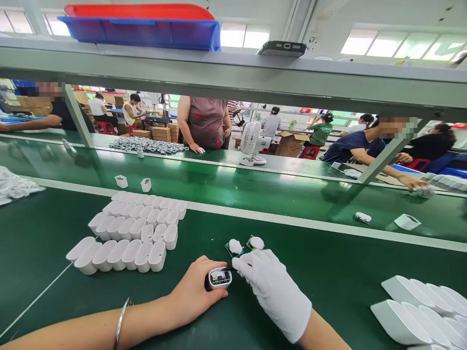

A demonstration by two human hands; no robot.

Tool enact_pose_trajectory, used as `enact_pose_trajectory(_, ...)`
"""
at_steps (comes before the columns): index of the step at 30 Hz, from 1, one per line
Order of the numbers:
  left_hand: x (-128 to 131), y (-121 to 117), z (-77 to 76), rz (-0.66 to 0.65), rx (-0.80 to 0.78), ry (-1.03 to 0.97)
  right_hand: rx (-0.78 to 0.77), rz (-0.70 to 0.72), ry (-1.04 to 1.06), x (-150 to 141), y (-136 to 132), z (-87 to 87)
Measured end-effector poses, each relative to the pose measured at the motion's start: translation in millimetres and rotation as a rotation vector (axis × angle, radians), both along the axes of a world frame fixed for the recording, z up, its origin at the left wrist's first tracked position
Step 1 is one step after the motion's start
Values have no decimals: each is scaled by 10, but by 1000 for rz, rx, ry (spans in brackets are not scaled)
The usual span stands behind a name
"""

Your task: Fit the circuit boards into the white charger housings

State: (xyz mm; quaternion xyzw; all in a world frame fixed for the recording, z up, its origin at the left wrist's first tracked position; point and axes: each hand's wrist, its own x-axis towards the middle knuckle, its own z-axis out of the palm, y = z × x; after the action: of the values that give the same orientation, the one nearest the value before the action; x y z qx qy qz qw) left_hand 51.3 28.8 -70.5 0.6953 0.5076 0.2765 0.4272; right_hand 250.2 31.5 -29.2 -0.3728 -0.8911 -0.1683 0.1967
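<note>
My bare left hand (193, 289) grips a white oval plastic casing (221, 286) between thumb and fingers, its opening facing me. Electronic parts show inside that casing. A white glove covers my right hand (272, 287), whose fingers are closed on a thin black tool (229, 269). The tool's tip meets the casing's upper rim; most of its length is hidden in the glove, so its exact kind is unclear. Just beyond the gloved fingers lie two small green circuit boards, one on the left (235, 247) and one on the right (256, 242), each topped with a white blob.
Rows of white casings (116, 255) stand at left, and more casings (404, 321) at right. Across the green belt (219, 177) lie loose units, with a white fan (251, 141) on the far side. Overhead runs a shelf (233, 73) bearing trays and a phone. Co-workers sit opposite.
</note>
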Motion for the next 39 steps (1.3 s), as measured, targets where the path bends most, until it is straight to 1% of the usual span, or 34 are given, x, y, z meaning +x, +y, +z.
enact_pose_trajectory(7,-4,2,-18,-18,12,9,24,-77,-29,130,-24,81)
enact_pose_trajectory(12,1,-4,-20,-27,72,11,51,-84,-62,101,-42,44)
enact_pose_trajectory(17,7,-8,-23,-44,102,39,91,-73,-8,41,-61,10)
enact_pose_trajectory(23,8,-15,-22,-43,121,40,5,-52,32,51,-95,13)
enact_pose_trajectory(27,3,-16,-18,-53,123,34,17,-76,53,57,-87,5)
enact_pose_trajectory(30,4,-19,-14,-58,123,42,1,-49,52,40,-77,-14)
enact_pose_trajectory(36,15,-31,6,-44,109,60,-127,-75,22,36,-77,-23)
enact_pose_trajectory(39,11,-21,9,-40,110,65,-150,-76,6,35,-73,-24)
